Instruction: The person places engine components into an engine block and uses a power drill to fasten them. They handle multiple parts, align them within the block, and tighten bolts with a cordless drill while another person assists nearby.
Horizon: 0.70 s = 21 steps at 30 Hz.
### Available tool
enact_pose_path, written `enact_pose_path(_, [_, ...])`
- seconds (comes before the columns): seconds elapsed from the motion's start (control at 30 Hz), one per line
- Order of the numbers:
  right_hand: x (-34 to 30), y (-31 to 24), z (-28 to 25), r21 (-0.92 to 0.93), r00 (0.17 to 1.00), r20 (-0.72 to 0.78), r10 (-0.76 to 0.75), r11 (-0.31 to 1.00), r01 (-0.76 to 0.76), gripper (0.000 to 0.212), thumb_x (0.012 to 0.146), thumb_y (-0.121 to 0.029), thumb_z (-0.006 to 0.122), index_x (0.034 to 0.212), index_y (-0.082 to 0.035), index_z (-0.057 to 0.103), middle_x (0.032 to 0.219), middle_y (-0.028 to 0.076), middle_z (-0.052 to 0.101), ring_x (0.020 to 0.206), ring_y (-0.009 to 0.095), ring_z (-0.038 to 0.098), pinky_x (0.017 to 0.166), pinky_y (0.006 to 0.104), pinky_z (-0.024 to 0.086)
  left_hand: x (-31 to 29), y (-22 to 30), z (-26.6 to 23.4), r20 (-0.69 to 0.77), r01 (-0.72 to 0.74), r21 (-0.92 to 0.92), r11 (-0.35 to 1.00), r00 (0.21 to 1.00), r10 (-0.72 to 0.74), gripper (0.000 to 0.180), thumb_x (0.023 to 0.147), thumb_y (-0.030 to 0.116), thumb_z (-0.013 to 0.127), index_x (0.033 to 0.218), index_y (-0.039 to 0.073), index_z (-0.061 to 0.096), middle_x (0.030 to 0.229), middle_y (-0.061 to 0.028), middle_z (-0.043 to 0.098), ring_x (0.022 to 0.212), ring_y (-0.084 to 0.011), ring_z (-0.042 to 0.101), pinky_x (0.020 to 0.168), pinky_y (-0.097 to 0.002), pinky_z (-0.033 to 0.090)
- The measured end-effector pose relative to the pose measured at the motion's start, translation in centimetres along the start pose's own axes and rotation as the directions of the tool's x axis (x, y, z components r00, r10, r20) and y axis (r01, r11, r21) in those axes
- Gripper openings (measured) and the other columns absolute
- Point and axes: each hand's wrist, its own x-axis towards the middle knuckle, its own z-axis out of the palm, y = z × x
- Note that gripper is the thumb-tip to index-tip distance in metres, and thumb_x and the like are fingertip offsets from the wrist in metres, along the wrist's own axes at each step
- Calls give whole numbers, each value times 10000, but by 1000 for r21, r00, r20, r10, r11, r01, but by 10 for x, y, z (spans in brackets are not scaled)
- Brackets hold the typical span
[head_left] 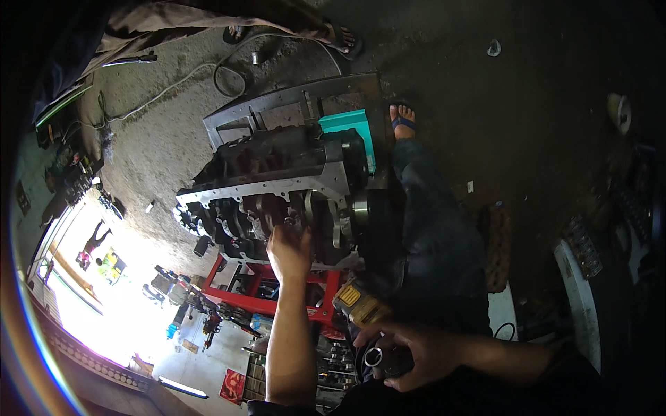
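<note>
An engine block (270,184) lies in front of me with its crankcase side showing. Its crankshaft (322,222) sits inside, among several bearing caps. My left hand (290,251) reaches into the crankcase, fingers bent and closed at the crankshaft area; what they pinch is hidden. At the lower right, my right hand (423,353) is wrapped around the dark front end of a yellow-and-black cordless impact wrench (361,305). A bright socket (373,357) on its nose points toward me. The tool is apart from the block.
A red metal stand (267,298) is beside the block's near side. Beyond it lie a grey metal frame (236,114) and a teal sheet (357,128). A jeans-clad leg (437,215) borders the right. A cable (159,93) crosses the floor near another person's sandalled foot (343,40).
</note>
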Motion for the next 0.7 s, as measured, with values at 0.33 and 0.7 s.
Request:
enact_pose_path(0.33, [4, 15, -3, 55, 995, 26, -96, 994, 95, 680, 820, -43, 729, 1425, -88, 421, 1042, 43, 666, 992, 138, 637, 893, 329, 521, 12, 7, -20, 182, -39, 182, 983, 983, 6, 389, 792, 297, 862, 895, -13, 651, 891, -234, 713, 837, -434, 702, 746, -505, 552])
enact_pose_path(0.7, [12, 24, -2, 14, 993, 31, -112, 994, 112, 643, 818, -51, 739, 1385, -90, 438, 1014, 35, 674, 963, 135, 642, 871, 329, 528, -7, -12, -21, 435, -73, 399, 914, 893, -119, 522, 976, 548, 606, 981, 51, 765, 914, -252, 744, 899, -475, 720, 808, -537, 576])
